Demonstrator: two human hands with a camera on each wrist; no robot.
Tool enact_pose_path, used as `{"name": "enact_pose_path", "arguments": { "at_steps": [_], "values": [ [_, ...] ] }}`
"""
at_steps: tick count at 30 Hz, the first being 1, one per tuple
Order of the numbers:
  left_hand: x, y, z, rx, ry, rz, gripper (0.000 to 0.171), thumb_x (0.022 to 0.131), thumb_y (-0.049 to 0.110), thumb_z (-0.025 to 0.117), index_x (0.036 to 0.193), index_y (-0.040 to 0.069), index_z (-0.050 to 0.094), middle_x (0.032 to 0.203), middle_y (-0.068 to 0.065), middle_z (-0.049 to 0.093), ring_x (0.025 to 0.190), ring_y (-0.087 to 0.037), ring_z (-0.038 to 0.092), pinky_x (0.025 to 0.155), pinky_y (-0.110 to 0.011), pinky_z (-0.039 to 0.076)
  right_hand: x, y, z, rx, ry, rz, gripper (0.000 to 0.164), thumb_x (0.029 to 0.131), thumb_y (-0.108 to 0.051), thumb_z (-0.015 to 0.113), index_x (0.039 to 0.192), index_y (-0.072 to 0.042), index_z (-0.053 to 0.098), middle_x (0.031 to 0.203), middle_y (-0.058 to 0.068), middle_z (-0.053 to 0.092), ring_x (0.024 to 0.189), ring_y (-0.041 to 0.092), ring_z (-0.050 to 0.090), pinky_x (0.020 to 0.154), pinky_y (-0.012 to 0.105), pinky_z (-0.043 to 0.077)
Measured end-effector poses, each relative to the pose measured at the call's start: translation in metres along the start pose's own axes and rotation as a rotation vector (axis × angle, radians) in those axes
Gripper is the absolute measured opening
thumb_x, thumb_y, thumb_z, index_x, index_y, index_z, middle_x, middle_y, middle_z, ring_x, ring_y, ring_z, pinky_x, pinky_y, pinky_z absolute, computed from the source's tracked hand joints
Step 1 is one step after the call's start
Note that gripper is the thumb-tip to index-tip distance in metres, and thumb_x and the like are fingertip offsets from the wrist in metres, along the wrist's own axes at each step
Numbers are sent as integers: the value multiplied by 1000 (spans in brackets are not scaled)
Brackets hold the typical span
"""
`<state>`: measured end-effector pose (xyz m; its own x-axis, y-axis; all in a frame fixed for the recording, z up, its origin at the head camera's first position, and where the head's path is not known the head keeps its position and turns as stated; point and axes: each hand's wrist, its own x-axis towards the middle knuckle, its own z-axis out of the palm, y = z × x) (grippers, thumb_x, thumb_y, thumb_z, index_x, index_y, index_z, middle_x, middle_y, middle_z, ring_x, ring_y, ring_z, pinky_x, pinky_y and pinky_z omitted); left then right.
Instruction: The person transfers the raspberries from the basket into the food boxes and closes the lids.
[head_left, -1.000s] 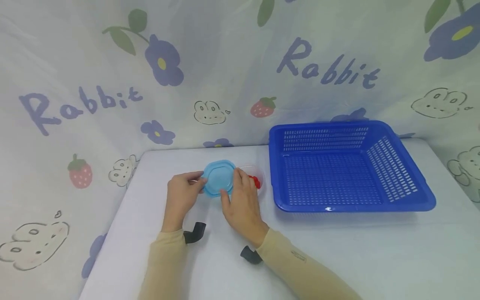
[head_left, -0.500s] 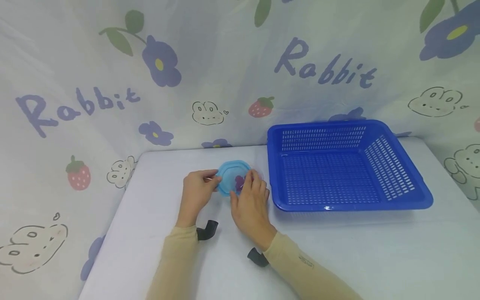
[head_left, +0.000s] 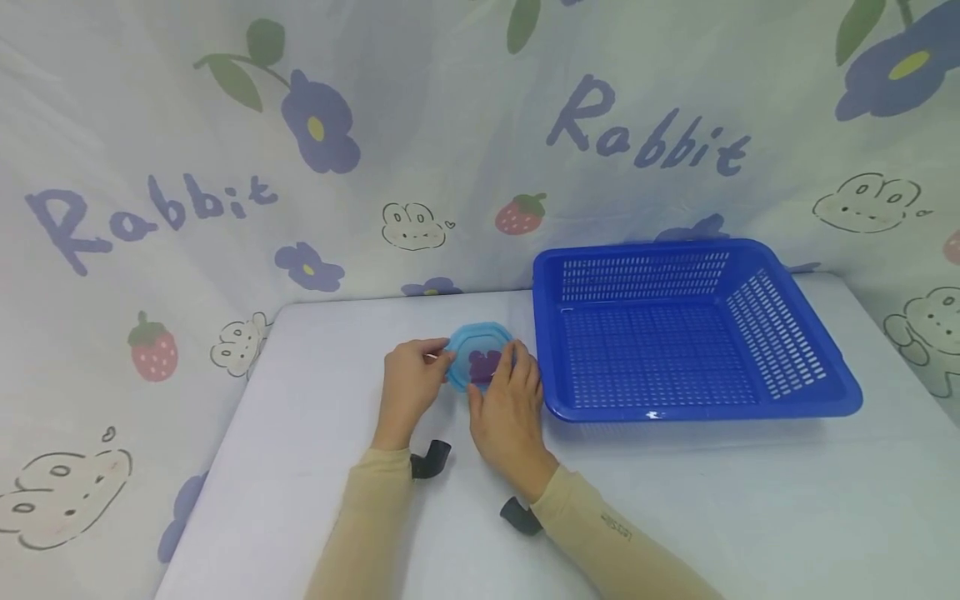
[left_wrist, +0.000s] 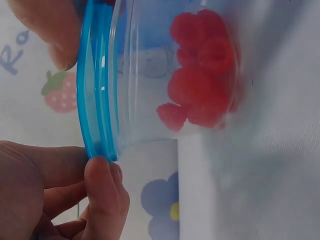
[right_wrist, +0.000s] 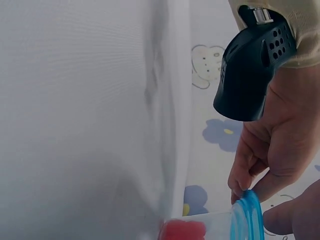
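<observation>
A translucent blue lid (head_left: 474, 340) sits across the mouth of a clear plastic container (left_wrist: 145, 110) on the table. Several red raspberries (left_wrist: 202, 75) lie at the bottom, showing dark red through the lid in the head view. With thumb and fingers my left hand (head_left: 412, 379) pinches the lid's left rim. My right hand (head_left: 512, 412) holds the lid from the right, its thumb at the near rim and its fingers over the right edge. In the left wrist view the lid lies right along the container's rim. My right hand hides the container's right side in the head view.
A large blue plastic basket (head_left: 551, 375) stands just right of my right hand on the white table (head_left: 315, 392). A printed cloth (head_left: 442, 125) hangs behind the table. Black wrist camera mounts (head_left: 432, 460) stick out under my sleeves.
Both hands have carried the lid to the right, from beside the raspberries to over the container. The raspberries, bare at first, now show through the lid. The head view has shifted slightly.
</observation>
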<state>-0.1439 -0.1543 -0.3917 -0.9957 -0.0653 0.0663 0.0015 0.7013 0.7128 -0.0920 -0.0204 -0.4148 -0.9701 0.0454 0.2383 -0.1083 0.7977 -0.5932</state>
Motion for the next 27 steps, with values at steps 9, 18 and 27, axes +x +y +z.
{"name": "enact_pose_path", "arguments": {
  "at_steps": [9, 18, 27],
  "values": [
    [3, 3, 7, 47, 36, 55, 25, 86, 19, 65, 108, 6, 69, 89, -5, 67, 60, -11, 60, 50, -24, 50, 1, 5, 1, 22, -31, 50, 77, 91, -32, 56, 143, 8, 16, 146, 22, 15, 132, 36, 21, 104, 51, 30],
    [2, 2, 9, 101, 56, 121, 23, 82, 17, 70, 102, 6, 71, 86, -4, 66, 64, -14, 54, 51, -26, 45, 0, 10, 1, 53, -52, 53, 79, 89, -31, 58, 142, 10, 16, 145, 24, 16, 132, 38, 23, 104, 49, 32],
    [5, -7, 7, 157, -9, 309, 43, 86, 23, 65, 125, 7, 58, 130, -7, 53, 109, -22, 56, 87, -37, 49, 9, 19, 3, 87, -3, -66, 78, 89, -32, 59, 143, 7, 18, 149, 24, 12, 135, 39, 18, 107, 51, 26]
  ]
}}
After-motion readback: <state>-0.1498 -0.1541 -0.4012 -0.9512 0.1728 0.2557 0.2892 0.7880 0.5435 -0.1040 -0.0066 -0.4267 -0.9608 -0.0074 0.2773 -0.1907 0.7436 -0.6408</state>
